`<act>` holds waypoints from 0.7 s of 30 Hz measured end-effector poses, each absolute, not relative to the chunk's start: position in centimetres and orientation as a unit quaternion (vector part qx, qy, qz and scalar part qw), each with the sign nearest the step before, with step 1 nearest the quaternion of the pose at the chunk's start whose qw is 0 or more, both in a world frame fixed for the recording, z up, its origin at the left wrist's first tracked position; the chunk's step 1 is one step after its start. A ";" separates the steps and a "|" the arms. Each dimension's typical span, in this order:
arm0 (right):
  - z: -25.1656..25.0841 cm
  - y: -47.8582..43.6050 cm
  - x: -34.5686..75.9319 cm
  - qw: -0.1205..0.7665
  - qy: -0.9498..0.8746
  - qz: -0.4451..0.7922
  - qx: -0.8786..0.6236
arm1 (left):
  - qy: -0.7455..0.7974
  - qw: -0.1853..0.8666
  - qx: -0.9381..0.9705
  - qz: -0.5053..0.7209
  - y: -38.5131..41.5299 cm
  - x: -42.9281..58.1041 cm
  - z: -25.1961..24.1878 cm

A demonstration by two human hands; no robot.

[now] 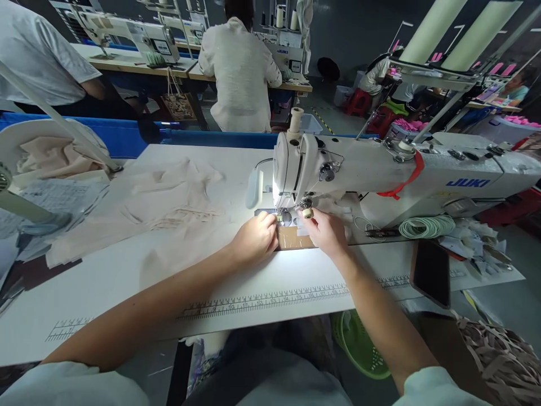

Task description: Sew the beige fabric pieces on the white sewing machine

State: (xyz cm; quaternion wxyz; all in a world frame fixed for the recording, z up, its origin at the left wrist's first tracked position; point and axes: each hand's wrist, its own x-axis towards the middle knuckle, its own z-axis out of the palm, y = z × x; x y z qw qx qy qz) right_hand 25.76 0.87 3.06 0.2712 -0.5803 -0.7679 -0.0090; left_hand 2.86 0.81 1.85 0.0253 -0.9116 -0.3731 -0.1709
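Note:
Both hands are at the needle area of a white JUKI sewing machine point(359, 163), under its lit head. My left hand point(256, 234) is closed just left of the presser foot, fingers curled together; whatever is in them is hidden. My right hand point(324, 230) lies right of the needle, thumb and fingers pinched below a small round metal knob point(307, 213). What it pinches is too small to make out. Between the hands shows a brown plate point(291, 238) set into the tabletop. Thin beige fabric pieces point(169, 197) lie spread to the left of the machine.
A ruler strip point(270, 299) runs along the table's front edge. Right of the machine are a coil of pale green cord point(426, 226), a black phone point(431, 270) and fabric scraps point(477, 245). A lamp post point(29, 208) and papers stand left. Below hangs a green basket point(359, 344).

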 end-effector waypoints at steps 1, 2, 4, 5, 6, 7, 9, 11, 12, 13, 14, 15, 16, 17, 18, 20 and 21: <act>3.3 0.5 25.8 0.268 -0.766 -0.009 -0.584 | -0.386 0.006 -0.905 -0.179 1.0 2.4 2.2; 3.6 0.0 25.7 0.264 -0.766 -0.007 -0.586 | -0.413 -0.011 -0.892 -0.182 1.3 1.8 2.7; 4.2 -1.2 24.9 0.253 -0.780 0.010 -0.572 | -0.511 -0.028 -0.843 -0.167 2.0 0.5 3.7; 4.4 -1.9 24.2 0.246 -0.798 0.021 -0.550 | -0.566 -0.028 -0.810 -0.149 2.3 -0.2 4.2; 4.5 -2.6 23.2 0.238 -0.822 0.030 -0.517 | -0.611 -0.027 -0.781 -0.126 2.6 -0.8 4.6; 4.5 -3.4 22.1 0.230 -0.849 0.034 -0.474 | -0.642 -0.031 -0.759 -0.101 2.8 -1.3 5.0; 4.0 -5.0 19.8 0.211 -0.899 0.023 -0.383 | -0.667 -0.062 -0.740 -0.058 2.8 -1.8 5.5; 3.1 -6.7 18.0 0.199 -0.929 0.015 -0.311 | -0.662 -0.119 -0.739 -0.043 2.3 -2.0 5.8; 2.6 -7.5 17.4 0.197 -0.935 0.018 -0.293 | -0.650 -0.152 -0.742 -0.051 1.8 -2.1 6.0; 2.0 -8.4 17.0 0.201 -0.938 0.022 -0.283 | -0.632 -0.187 -0.749 -0.067 1.1 -2.4 6.1; 1.5 -9.3 17.0 0.213 -0.936 0.023 -0.279 | -0.607 -0.223 -0.757 -0.089 0.3 -3.0 6.2; 1.0 -10.3 17.1 0.231 -0.932 0.020 -0.278 | -0.583 -0.262 -0.761 -0.114 -0.8 -3.8 6.3; 0.5 -11.3 17.4 0.255 -0.924 0.017 -0.283 | -0.559 -0.307 -0.758 -0.135 -2.1 -4.8 6.4; 0.1 -12.3 17.8 0.285 -0.916 0.017 -0.282 | -0.540 -0.355 -0.748 -0.149 -3.7 -6.2 6.4; -0.3 -13.4 18.3 0.318 -0.906 0.031 -0.279 | -0.527 -0.404 -0.732 -0.153 -5.6 -7.7 6.4; -1.0 -15.6 19.4 0.360 -0.884 0.130 -0.267 | -0.510 -0.489 -0.694 -0.138 -10.0 -11.1 6.4; -1.4 -16.7 19.9 0.359 -0.867 0.218 -0.267 | -0.508 -0.514 -0.679 -0.130 -12.4 -12.8 6.4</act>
